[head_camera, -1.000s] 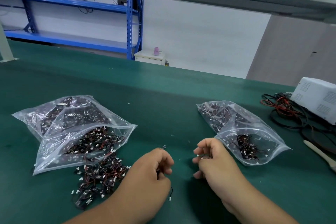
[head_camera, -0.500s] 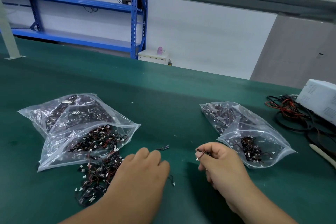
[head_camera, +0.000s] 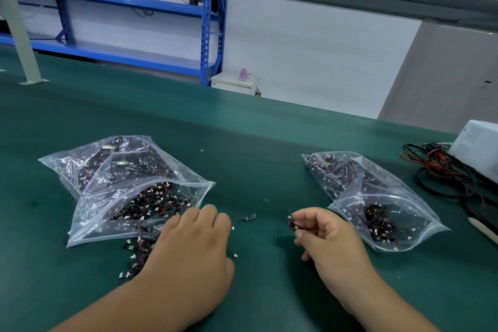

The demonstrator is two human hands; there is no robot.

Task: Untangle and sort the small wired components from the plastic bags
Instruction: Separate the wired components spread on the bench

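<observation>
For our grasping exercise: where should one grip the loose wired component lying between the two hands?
Likely best: pinch the loose wired component by its dark block end, from above and the right; it lies flat, clear of the tangle, and its white plug end sits beside the left hand.

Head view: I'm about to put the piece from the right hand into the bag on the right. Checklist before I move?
1. Right hand pinches one wired component: ok.
2. That component trails no wire to others: ok.
3. Right bag has its mouth gaping beside the hand: ok.
4. Left hand out of the way, over the loose pile by the left bag: ok.
5. Whether the left hand holds anything: cannot tell, fingertips hidden.
6. Stray component lies unsorted between the hands: not ok.
</observation>
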